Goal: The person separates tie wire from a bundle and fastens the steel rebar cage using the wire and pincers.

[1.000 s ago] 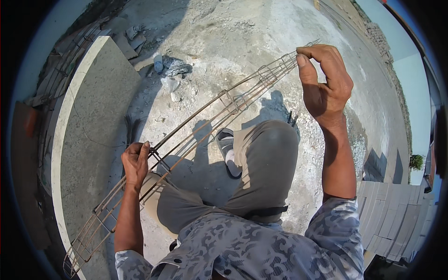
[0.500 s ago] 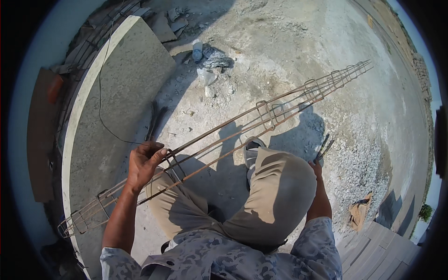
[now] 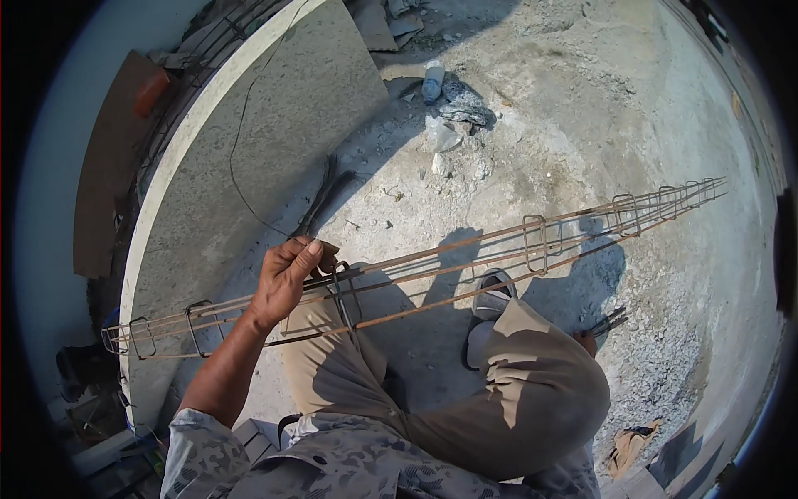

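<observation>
A long rusty rebar cage (image 3: 465, 258) of thin bars and square stirrups runs from lower left to upper right across my lap. My left hand (image 3: 287, 279) is closed around its top bars, beside a stirrup (image 3: 345, 295). Only a sliver of my right hand (image 3: 587, 341) shows past my bent right knee (image 3: 532, 391), low by the ground. It sits next to a small bundle of dark thin rods (image 3: 613, 319); whether it holds anything is hidden. My sandalled foot (image 3: 490, 293) rests under the cage.
A pale concrete slab (image 3: 249, 158) with a loose thin wire (image 3: 241, 166) lies on the left. Dark bars (image 3: 320, 200) lie at its edge. A plastic bottle (image 3: 432, 81) and crumpled scraps (image 3: 461, 108) sit on the rough ground ahead. A torn brown scrap (image 3: 632, 445) lies at lower right.
My right hand let go of the cage's far end and dropped behind my knee. The cage now lies flatter, held only by my left hand.
</observation>
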